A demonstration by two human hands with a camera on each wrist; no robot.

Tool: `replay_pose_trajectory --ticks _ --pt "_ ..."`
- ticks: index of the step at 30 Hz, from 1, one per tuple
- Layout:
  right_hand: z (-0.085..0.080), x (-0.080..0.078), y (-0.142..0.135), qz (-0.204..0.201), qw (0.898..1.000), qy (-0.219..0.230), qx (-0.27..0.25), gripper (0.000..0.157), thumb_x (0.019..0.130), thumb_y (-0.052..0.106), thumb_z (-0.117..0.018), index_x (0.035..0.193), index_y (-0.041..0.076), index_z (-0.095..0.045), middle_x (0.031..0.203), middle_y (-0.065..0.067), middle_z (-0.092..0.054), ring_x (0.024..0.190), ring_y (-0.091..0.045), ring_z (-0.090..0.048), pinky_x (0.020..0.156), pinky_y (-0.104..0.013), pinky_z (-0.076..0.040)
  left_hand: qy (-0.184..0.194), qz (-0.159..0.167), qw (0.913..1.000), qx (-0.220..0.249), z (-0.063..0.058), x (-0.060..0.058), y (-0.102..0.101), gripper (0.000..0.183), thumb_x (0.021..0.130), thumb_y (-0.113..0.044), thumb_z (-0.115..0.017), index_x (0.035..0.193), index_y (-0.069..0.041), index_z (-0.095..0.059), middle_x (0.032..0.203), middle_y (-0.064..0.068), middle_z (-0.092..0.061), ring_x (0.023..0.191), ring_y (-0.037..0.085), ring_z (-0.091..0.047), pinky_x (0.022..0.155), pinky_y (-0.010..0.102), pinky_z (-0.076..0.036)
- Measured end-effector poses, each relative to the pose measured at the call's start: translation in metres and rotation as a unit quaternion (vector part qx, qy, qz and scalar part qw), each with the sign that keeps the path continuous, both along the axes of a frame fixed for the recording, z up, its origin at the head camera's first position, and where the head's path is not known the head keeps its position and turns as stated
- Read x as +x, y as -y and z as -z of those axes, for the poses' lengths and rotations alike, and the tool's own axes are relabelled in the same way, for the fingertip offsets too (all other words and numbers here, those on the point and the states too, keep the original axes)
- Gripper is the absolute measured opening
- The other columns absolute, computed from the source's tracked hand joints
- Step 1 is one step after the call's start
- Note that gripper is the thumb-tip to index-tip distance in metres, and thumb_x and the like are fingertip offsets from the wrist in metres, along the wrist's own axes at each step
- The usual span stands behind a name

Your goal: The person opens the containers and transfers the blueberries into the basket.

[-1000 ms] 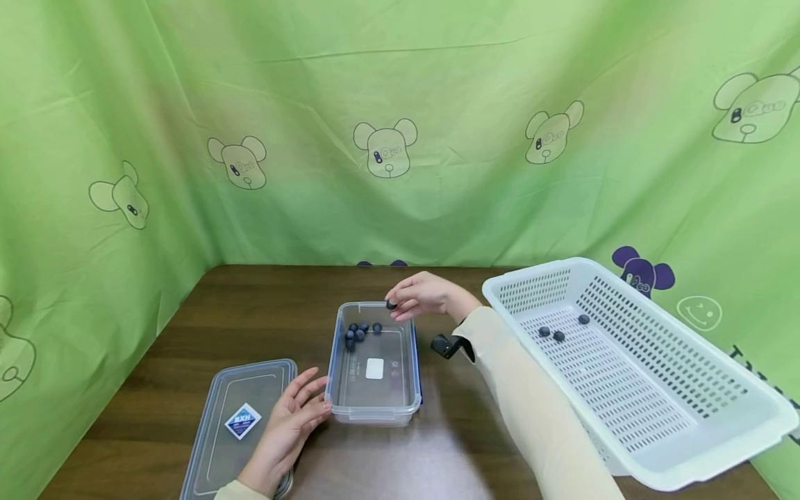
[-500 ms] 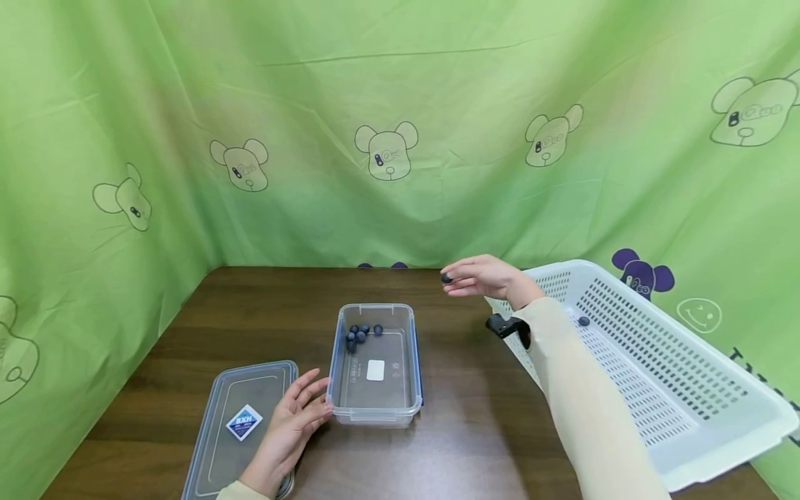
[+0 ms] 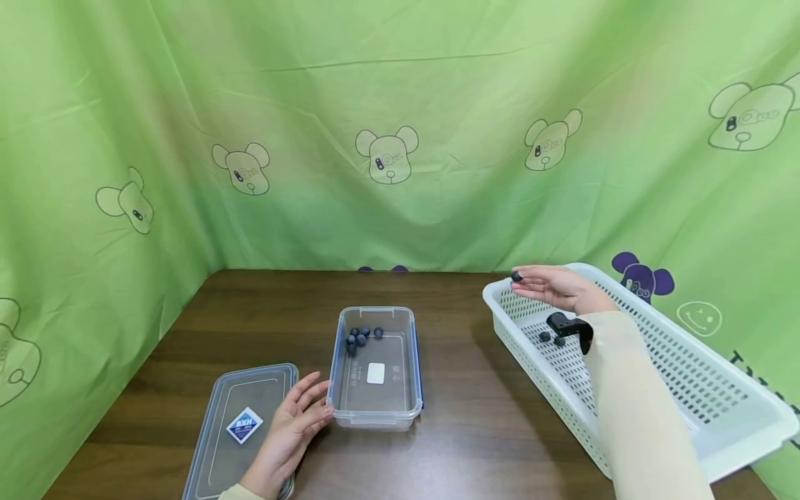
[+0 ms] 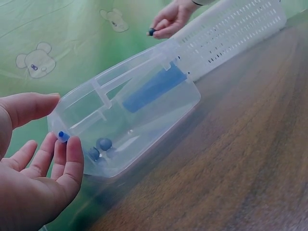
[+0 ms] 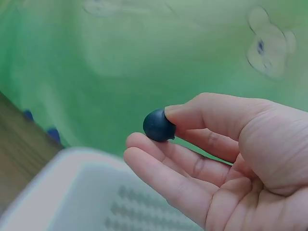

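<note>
My right hand (image 3: 559,286) pinches a blueberry (image 5: 159,125) between thumb and fingers, above the far left end of the white slotted basket (image 3: 531,354). Two blueberries (image 3: 545,337) show on the basket floor below, partly beside the wrist camera. My left hand (image 3: 290,425) rests its fingertips at the near left corner of a clear plastic food container (image 3: 387,396), its fingers loosely extended. Several blueberries (image 3: 360,339) lie in the container's far left part. In the left wrist view, the thumb is near the rim and the fingers are against the side.
A clear lid (image 3: 219,451) with a blue-and-white label lies on the brown wooden table (image 3: 462,417), left of the container and partly under the left forearm. A green curtain (image 3: 312,222) with bear faces hangs behind and at both sides.
My right hand has moved right, from over the container's far right corner to above the basket, carrying the blueberry. The left hand stays at the container.
</note>
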State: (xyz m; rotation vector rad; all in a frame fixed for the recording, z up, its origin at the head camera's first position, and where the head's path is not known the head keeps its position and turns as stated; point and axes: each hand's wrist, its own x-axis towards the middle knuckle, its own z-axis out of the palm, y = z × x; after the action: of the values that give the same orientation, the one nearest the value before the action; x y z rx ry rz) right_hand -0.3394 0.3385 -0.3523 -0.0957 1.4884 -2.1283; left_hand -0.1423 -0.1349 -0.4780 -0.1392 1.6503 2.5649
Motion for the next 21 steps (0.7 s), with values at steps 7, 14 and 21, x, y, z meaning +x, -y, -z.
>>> replay_pose_trajectory --ticks 7,14,21 --pt "0.028 0.007 -0.031 0.030 0.998 0.042 0.031 0.026 0.102 -0.002 -0.046 0.097 0.000 -0.071 0.100 -0.018 -0.069 0.095 -0.026 -0.070 0.093 -0.033 -0.052 0.001 0.002 1.0000 0.000 0.001 0.000 0.002 0.067 0.084 0.014 -0.057 0.145 0.005 -0.030 0.119 0.005 -0.060 0.102 0.019 -0.060 0.079 0.029 -0.054" --pt "0.052 0.013 -0.059 -0.020 0.996 0.052 0.068 0.026 0.102 -0.001 -0.048 0.095 0.005 -0.073 0.094 -0.010 -0.073 0.090 -0.017 -0.072 0.089 -0.026 -0.052 0.010 0.003 0.9999 0.008 0.002 0.001 0.001 0.069 0.084 0.014 -0.057 0.147 0.005 -0.029 0.120 0.006 -0.059 0.103 0.018 -0.059 0.080 0.029 -0.054" --pt "0.060 0.019 -0.073 -0.016 0.990 0.080 0.113 0.027 0.102 0.000 -0.047 0.091 0.006 -0.071 0.089 -0.010 -0.074 0.084 -0.016 -0.073 0.085 -0.024 -0.054 0.005 0.001 1.0000 0.008 0.001 0.001 0.001 0.069 0.083 0.015 -0.057 0.146 0.005 -0.030 0.119 0.005 -0.060 0.101 0.017 -0.060 0.080 0.029 -0.054"
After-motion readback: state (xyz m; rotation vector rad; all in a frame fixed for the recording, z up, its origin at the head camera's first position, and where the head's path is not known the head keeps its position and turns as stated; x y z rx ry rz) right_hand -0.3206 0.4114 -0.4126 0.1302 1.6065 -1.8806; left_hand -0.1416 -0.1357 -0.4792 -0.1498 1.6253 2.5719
